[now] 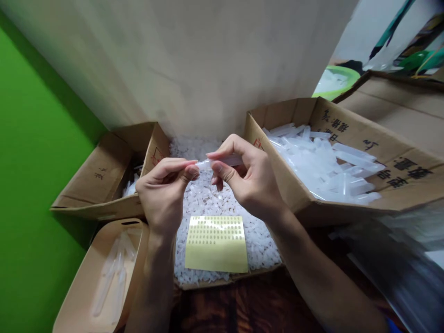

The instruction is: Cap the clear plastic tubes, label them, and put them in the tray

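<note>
Above a box of small white plastic pieces (222, 199), my two hands meet around a slim translucent plastic tube (233, 160). My right hand (249, 178) grips its body between thumb and fingers. At the tube's left end, the thumb and index finger of my left hand (164, 192) are pinched on its narrow tip; whether a separate small piece is there cannot be made out. Below the hands, a yellow sheet (217, 259) with rows of small round stickers lies on the white pieces, its lower part bare of stickers.
On the right stands a cardboard box (350, 125) heaped with translucent tubes (319, 162). Another cardboard box (100, 171) is at the left, beside the green wall (31, 185). A beige bin (79, 282) at lower left contains several tubes (120, 268). Farther back is a green basin (350, 73).
</note>
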{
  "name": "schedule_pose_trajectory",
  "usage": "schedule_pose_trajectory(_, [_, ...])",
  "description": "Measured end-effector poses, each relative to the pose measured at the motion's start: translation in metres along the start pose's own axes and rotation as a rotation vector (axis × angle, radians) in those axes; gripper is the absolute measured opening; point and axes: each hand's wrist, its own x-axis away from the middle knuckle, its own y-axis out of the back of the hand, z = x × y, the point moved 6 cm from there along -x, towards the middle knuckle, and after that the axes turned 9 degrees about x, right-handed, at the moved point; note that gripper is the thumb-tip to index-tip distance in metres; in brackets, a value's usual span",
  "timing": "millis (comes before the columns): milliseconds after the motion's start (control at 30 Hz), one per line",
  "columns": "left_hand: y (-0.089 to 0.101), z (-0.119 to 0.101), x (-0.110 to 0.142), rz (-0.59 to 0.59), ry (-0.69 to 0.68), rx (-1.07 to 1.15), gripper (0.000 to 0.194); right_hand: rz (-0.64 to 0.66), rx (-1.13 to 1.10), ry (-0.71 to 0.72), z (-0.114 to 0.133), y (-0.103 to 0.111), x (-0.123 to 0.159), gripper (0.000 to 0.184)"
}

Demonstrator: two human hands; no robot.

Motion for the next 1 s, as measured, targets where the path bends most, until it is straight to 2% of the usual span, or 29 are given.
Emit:
schedule_pose_trajectory(67, [0.005,0.007,-0.005,0.06,0.056,-0.042,0.013,0.006,0.073,-0.008,-0.004,0.0,-0.001,0.011])
schedule_pose_trajectory(133, [0.008,0.026,-0.007,0.202,0.194,-0.189,0.019,-0.047,0.193,-0.021,-0.014,0.003,-0.005,0.009])
schedule_pose_trajectory(200, [0.009,0.054,-0.001,0.425,0.358,-0.521,0.017,-0.138,0.314,-0.03,-0.025,0.009,-0.008,0.013])
schedule_pose_trajectory(267, [0.012,0.082,0.012,0.621,0.466,-0.893,0.01,-0.198,0.383,-0.047,-0.034,0.014,-0.011,0.015])
schedule_pose_trajectory(333, [0.013,0.102,0.023,0.696,0.504,-1.109,0.015,-0.203,0.402,-0.067,-0.039,0.016,-0.012,0.012])
schedule_pose_trajectory(467, [0.009,0.119,0.037,0.695,0.507,-1.232,0.015,-0.171,0.402,-0.091,-0.042,0.017,-0.014,0.01])
schedule_pose_trajectory(567, [0.008,0.12,0.042,0.718,0.515,-1.251,0.008,-0.152,0.268,-0.157,-0.051,0.018,-0.016,0.018])
schedule_pose_trajectory(667, [0.009,0.117,0.044,0.753,0.523,-1.187,0.009,-0.142,0.09,-0.215,-0.059,0.018,-0.018,0.029])
schedule_pose_trajectory(833, [0.01,0.101,0.026,0.739,0.463,-0.972,0.016,-0.139,0.073,-0.193,-0.057,0.023,-0.019,0.023])
schedule_pose_trajectory(900, [0.011,0.089,0.012,0.655,0.431,-0.807,0.02,-0.122,0.098,-0.176,-0.054,0.024,-0.018,0.023])
schedule_pose_trajectory(933, [0.012,0.081,0.004,0.558,0.414,-0.66,0.023,-0.117,0.11,-0.165,-0.052,0.025,-0.018,0.024])
schedule_pose_trajectory(1000, [0.018,0.066,-0.009,0.283,0.369,-0.281,0.028,-0.106,0.122,-0.146,-0.05,0.023,-0.017,0.023])
